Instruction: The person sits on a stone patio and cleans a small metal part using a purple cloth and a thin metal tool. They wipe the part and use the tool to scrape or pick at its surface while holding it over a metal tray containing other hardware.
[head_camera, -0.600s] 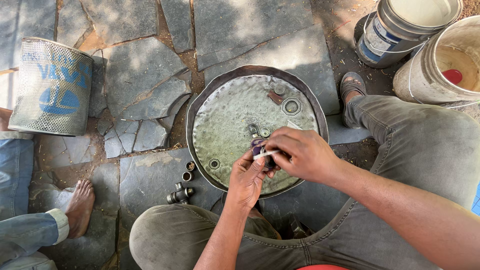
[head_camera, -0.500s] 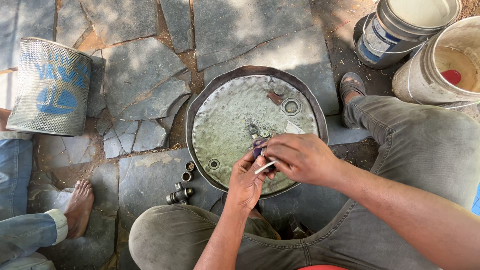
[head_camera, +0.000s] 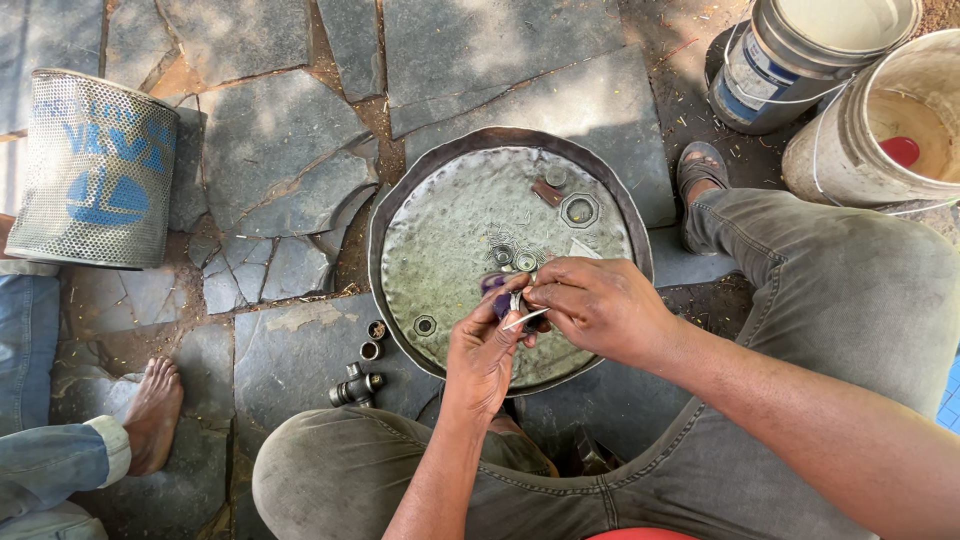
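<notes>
A: Start with what's nearest. What are the hands doing?

B: Both are up over the near edge of the round metal pan (head_camera: 400, 215). The left hand (head_camera: 485, 350) has its fingers closed around a small purple-tinted metal part (head_camera: 497, 298), held just above the pan's rim. The right hand (head_camera: 600, 308) is pinching a thin pale strip (head_camera: 524, 319), something like a sliver or pin, and its tip meets the part.

A: So which step is this?

B: I judge it as close work on that one piece: picking at it or threading something into it with the strip. The part is held in the air, not resting in the pan.

A: And what does the next move call for?

B: A steady left-hand hold and a fine, controlled push or scrape from the right; the piece is small, so it could easily slip.

A: What's beyond the hands?

B: In the pan lie a hexagonal nut (head_camera: 579, 210), a few small rings (head_camera: 512, 258) and a brownish bit. On the stone paving (head_camera: 270, 150) to the left sit a cross-shaped metal joint (head_camera: 355, 386) and two little caps (head_camera: 373, 340). Farther off, a perforated metal cylinder (head_camera: 90, 170) lies on its side, another person's bare foot (head_camera: 152, 412) rests nearby, and two buckets (head_camera: 850, 80) stand at upper right.
</notes>
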